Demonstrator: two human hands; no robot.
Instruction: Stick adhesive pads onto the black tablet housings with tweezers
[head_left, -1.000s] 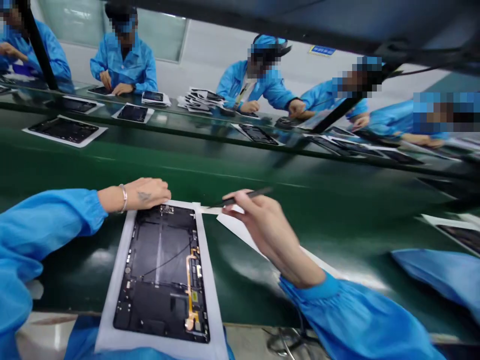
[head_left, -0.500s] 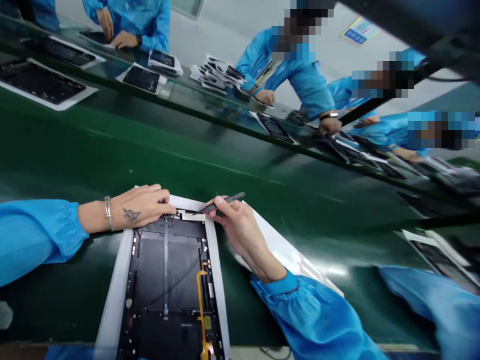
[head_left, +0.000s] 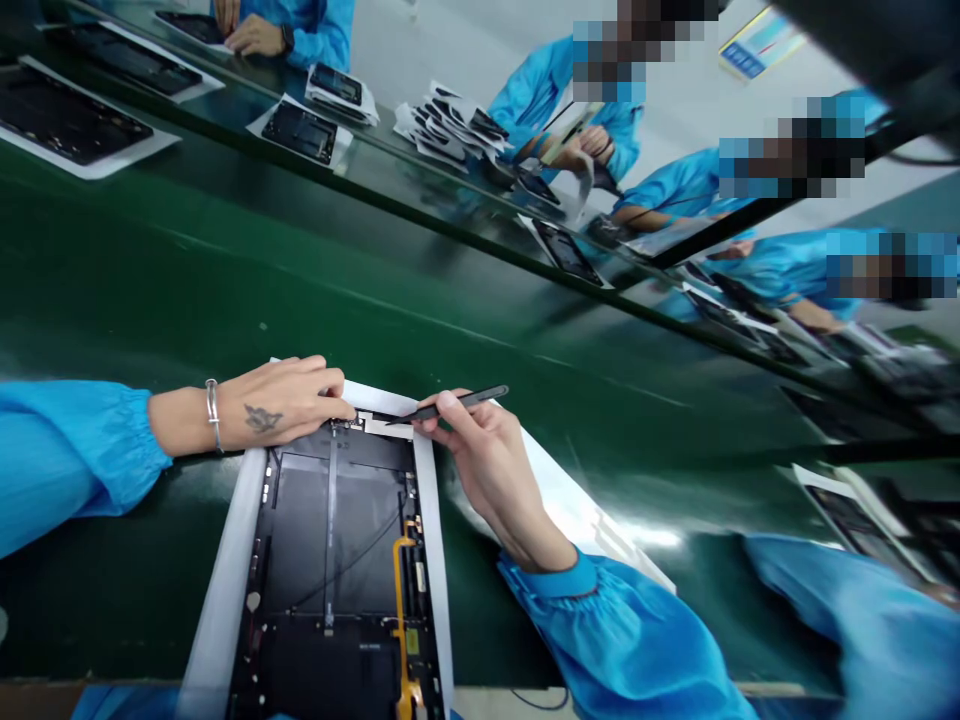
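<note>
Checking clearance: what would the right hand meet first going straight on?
The right hand would, by its tweezers, probably meet the white strip on the black panel first; depth is unclear.

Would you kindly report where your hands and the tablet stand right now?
Left hand on open tablet casing top edge; right hand pinching black tweezers there. Nothing blocking.

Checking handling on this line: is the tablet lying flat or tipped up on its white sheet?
Flat: the tablet lies level on the white sheet, with no gap showing beneath it, under the left hand.

L hand [head_left: 281, 405] palm-down, R hand [head_left: 484, 470] pinched
</note>
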